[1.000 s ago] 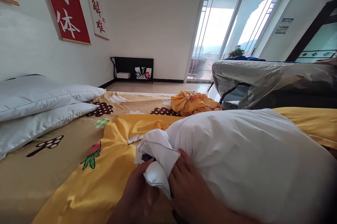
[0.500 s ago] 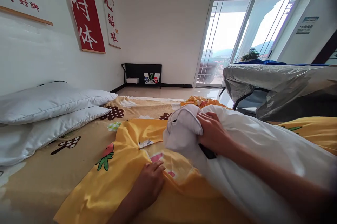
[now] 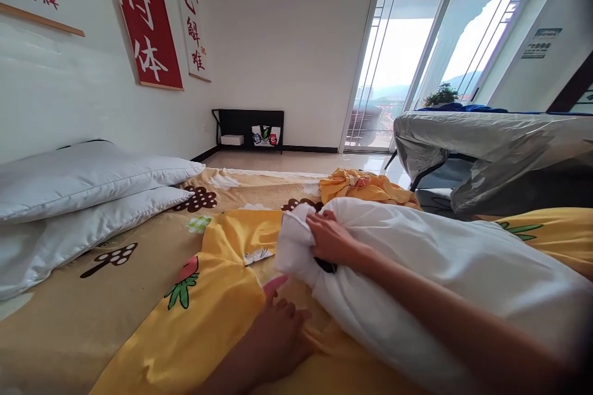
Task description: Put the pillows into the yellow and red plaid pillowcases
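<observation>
A yellow duvet cover (image 3: 217, 296) with printed carrots and a cat face lies spread on the bed, its opening showing a paler inside. My right hand (image 3: 331, 237) is closed round a bunched end of a white duvet (image 3: 440, 253), above the opening. A small black patch shows under that hand. Lower and to the left, my left hand (image 3: 282, 333) has its index finger stretched out and the other fingers curled at the cover's opening edge. Part of its grip is hidden. The rest of the duvet trails to the right, beneath my right arm.
Two white pillows (image 3: 102, 182) are stacked at the left on a patterned beige sheet (image 3: 152, 265). Beyond the duvet is a crumpled orange cloth (image 3: 365, 186). A plastic-covered table (image 3: 486, 126) stands back right, and a low black shelf (image 3: 250, 120) by the far wall.
My right hand has moved left and slightly down with the duvet end, nearer the cover's opening. My left hand has shifted slightly right and down, its index finger now stretched out.
</observation>
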The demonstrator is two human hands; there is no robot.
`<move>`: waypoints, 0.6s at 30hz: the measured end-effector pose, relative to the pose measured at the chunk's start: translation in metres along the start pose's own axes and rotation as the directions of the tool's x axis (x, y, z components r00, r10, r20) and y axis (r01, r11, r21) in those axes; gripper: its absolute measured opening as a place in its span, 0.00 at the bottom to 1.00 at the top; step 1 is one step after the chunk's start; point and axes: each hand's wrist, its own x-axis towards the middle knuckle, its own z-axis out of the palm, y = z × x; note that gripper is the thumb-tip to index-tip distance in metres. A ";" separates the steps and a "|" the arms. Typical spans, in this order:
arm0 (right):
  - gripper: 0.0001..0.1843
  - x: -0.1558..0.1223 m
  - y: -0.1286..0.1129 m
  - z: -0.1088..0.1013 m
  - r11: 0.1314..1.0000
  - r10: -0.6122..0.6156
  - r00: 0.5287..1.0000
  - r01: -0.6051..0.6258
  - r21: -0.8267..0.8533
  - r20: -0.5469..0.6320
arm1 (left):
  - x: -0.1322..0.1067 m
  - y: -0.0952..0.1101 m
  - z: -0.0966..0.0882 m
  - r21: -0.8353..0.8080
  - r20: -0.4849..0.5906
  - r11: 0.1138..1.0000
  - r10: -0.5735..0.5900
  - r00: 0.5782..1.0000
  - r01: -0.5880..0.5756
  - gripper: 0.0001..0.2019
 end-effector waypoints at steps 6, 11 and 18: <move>0.27 0.018 -0.018 0.055 0.989 -0.130 0.985 0.138 -0.059 0.114 | 0.000 -0.015 -0.040 0.136 0.118 0.991 -0.027 0.993 0.011 0.22; 0.28 0.018 -0.014 0.058 0.986 -0.132 0.985 0.142 -0.088 0.114 | 0.034 -0.052 -0.077 0.229 0.313 0.964 -0.204 0.928 0.135 0.16; 0.28 0.021 -0.016 0.064 0.986 -0.123 0.982 0.137 -0.093 0.142 | 0.098 -0.114 -0.114 0.138 0.420 0.961 -0.276 0.864 0.240 0.13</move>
